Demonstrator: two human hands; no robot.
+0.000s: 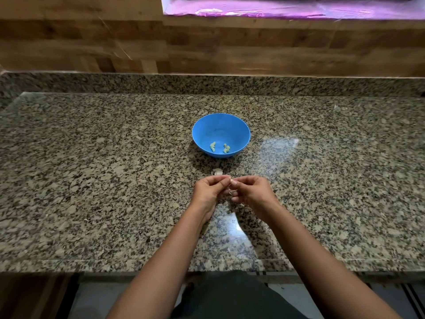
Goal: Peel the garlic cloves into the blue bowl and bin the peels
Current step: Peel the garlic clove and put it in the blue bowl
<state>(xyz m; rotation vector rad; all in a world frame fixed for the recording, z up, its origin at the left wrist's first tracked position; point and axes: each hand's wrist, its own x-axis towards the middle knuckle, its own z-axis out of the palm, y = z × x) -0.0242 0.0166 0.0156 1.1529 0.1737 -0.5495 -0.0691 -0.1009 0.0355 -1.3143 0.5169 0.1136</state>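
A blue bowl (221, 125) stands in the middle of the granite counter (92, 169) with several pale peeled cloves (226, 148) in its bottom. In front of the bowl my left hand (210, 192) and my right hand (249, 192) meet fingertip to fingertip, both pinching a small garlic clove (230, 180) that is mostly hidden between the fingers. A whitish piece of garlic or peel (216, 172) lies on the counter between my hands and the bowl. Small pale peel scraps (233, 191) show between my hands.
A wooden plank wall (207, 47) rises behind the counter's granite upstand. A window ledge with a pink sheen (276, 10) sits at the top right. The counter's front edge (115, 265) runs below my forearms. No bin is in view.
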